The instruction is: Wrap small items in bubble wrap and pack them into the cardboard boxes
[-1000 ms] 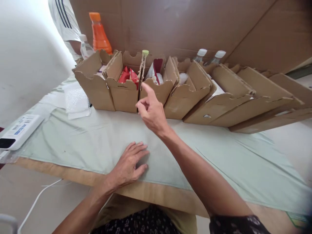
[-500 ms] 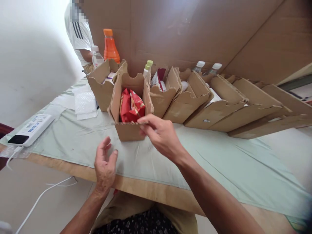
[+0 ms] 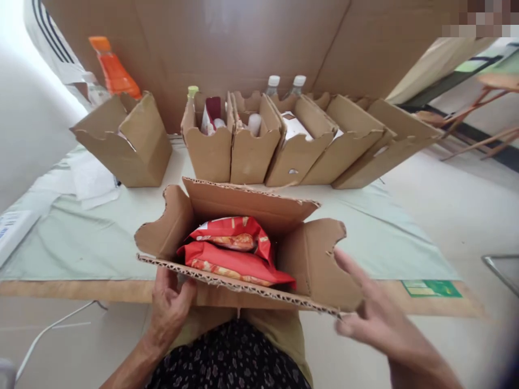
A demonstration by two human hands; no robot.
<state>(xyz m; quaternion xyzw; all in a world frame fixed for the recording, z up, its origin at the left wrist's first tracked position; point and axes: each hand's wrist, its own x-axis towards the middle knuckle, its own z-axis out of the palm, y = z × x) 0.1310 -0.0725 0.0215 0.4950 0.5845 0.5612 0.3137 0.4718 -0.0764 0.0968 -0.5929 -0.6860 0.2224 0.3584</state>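
An open cardboard box (image 3: 324, 259) is held close to me, turned sideways above the table's front edge. Inside it lie two red snack packets (image 3: 239, 256) with food pictures on them. My left hand (image 3: 172, 305) is under the box's near left side, thumb and fingers against the cardboard, partly hidden by it. Around the right end wall is my right hand (image 3: 377, 310), its fingers behind the notched edge and its thumb in front, slightly blurred.
Several cardboard boxes (image 3: 208, 154) stand in a row at the back; another box (image 3: 146, 156) stands apart at left. Behind are an orange bottle (image 3: 117, 70) and white-capped bottles (image 3: 273, 84). A white power strip (image 3: 14, 229) lies at left. People's clothing shows at both upper corners.
The box with the red packets has left the row, come towards me and turned sideways. My left hand, free before, now grips it. My right hand has moved right with its end. The view has shifted.
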